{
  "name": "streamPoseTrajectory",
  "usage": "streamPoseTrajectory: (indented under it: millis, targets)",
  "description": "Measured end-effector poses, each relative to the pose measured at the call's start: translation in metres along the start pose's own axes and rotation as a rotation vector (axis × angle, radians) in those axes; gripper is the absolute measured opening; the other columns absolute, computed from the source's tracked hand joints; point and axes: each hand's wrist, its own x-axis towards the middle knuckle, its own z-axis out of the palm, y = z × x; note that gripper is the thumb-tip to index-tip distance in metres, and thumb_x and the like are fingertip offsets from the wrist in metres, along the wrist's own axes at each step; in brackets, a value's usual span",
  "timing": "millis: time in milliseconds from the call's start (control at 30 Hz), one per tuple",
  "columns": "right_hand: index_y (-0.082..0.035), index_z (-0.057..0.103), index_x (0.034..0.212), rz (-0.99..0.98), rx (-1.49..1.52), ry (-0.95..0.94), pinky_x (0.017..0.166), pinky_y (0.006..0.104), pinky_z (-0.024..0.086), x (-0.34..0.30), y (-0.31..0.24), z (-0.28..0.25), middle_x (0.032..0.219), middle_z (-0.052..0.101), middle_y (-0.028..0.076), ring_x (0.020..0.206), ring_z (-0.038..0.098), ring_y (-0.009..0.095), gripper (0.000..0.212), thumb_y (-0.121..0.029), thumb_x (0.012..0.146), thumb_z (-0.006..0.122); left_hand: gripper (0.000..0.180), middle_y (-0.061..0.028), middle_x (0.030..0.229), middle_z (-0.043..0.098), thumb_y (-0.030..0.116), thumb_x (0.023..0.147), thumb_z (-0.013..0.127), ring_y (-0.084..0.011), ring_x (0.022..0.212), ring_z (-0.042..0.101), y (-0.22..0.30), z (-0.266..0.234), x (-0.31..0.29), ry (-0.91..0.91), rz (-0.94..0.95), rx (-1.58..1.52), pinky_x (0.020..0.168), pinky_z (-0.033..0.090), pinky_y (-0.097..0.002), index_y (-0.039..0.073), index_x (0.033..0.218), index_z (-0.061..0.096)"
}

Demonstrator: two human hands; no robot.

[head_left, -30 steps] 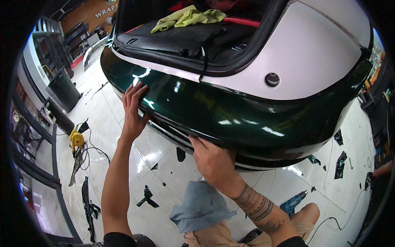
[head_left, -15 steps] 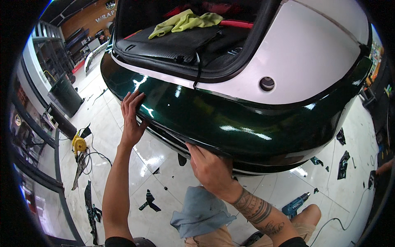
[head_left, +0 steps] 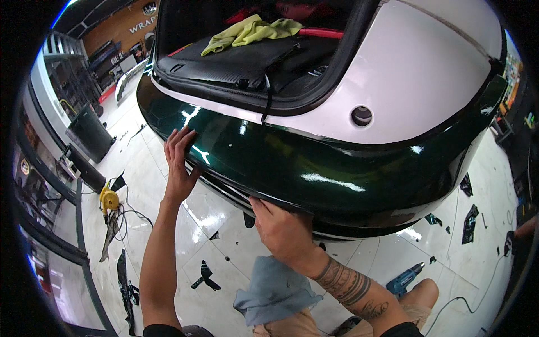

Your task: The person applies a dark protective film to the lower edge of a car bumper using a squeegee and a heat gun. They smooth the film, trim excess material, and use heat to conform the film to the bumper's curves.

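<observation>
A car's rear bumper in glossy dark green film curves across the view below an open trunk. My left hand rests on its lower left edge, fingers stretched over the green surface and thumb near the underside. Farther right, my right hand is closed at the bumper's lower edge, its thumb side toward the rim. Its other fingertips are hidden beneath, so whatever they hold cannot be made out. A grey-blue cloth lies over my leg below that hand.
A teal heat gun lies on the tiled floor at right, a yellow blower at left. Dark film scraps and cords are scattered about. A yellow-green cloth lies in the trunk. A dark bin stands at far left.
My right hand has shifted slightly left along the bumper's lower edge. My left hand stays in the same place on the bumper. The view has moved a little.
</observation>
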Motion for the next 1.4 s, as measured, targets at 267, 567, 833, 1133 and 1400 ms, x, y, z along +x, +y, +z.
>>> streamPoseTrajectory:
  millis: [267, 567, 833, 1133, 1400]
  targets:
    - [0.011, 0.058, 0.118, 0.078, 0.0, -0.111, 0.072, 0.0297, 0.058, -0.006, -0.003, -0.01, 0.109, 0.064, 0.024, 0.089, 0.068, 0.027, 0.035, -0.008, 0.089, 0.058, 0.092, -0.0086, 0.149, 0.033, -0.005, 0.06, 0.081, -0.0335, 0.141, 0.024, 0.004, -0.004, 0.001, -0.023, 0.021, 0.065, 0.118, 0.023, -0.0497, 0.015, 0.139, 0.041]
    - [0.01, 0.058, 0.119, 0.043, 0.01, -0.071, 0.07, 0.0297, 0.059, -0.013, -0.001, -0.018, 0.106, 0.065, 0.023, 0.086, 0.069, 0.027, 0.034, -0.008, 0.091, 0.057, 0.09, -0.0091, 0.149, 0.033, -0.002, 0.062, 0.082, -0.0337, 0.141, 0.024, 0.001, -0.001, 0.0, -0.023, 0.026, 0.087, 0.117, 0.024, -0.05, 0.016, 0.14, 0.041]
    - [0.009, 0.06, 0.118, 0.119, 0.037, -0.118, 0.071, 0.0311, 0.058, -0.02, 0.0, -0.03, 0.103, 0.066, 0.023, 0.083, 0.069, 0.028, 0.034, -0.008, 0.089, 0.059, 0.088, -0.0093, 0.148, 0.035, -0.007, 0.06, 0.076, -0.0348, 0.141, 0.024, 0.0, -0.001, 0.0, 0.0, 0.035, 0.058, 0.117, 0.021, -0.0527, 0.015, 0.139, 0.043]
    - [0.004, 0.064, 0.115, 0.155, -0.003, -0.1, 0.072, 0.0346, 0.057, -0.028, -0.001, -0.05, 0.102, 0.068, 0.02, 0.083, 0.069, 0.029, 0.034, -0.008, 0.083, 0.063, 0.087, -0.0087, 0.149, 0.035, -0.003, 0.063, 0.08, -0.0336, 0.142, 0.023, -0.002, -0.002, -0.001, -0.016, 0.026, 0.081, 0.117, 0.023, -0.0509, 0.015, 0.139, 0.042]
    - [0.001, 0.066, 0.113, 0.143, -0.106, -0.143, 0.067, 0.03, 0.056, -0.042, -0.005, -0.06, 0.101, 0.068, 0.015, 0.079, 0.069, 0.024, 0.034, -0.008, 0.08, 0.066, 0.088, -0.0085, 0.148, 0.035, -0.007, 0.061, 0.077, -0.034, 0.142, 0.024, 0.005, -0.003, -0.01, -0.028, -0.006, 0.043, 0.118, 0.021, -0.0507, 0.015, 0.139, 0.043]
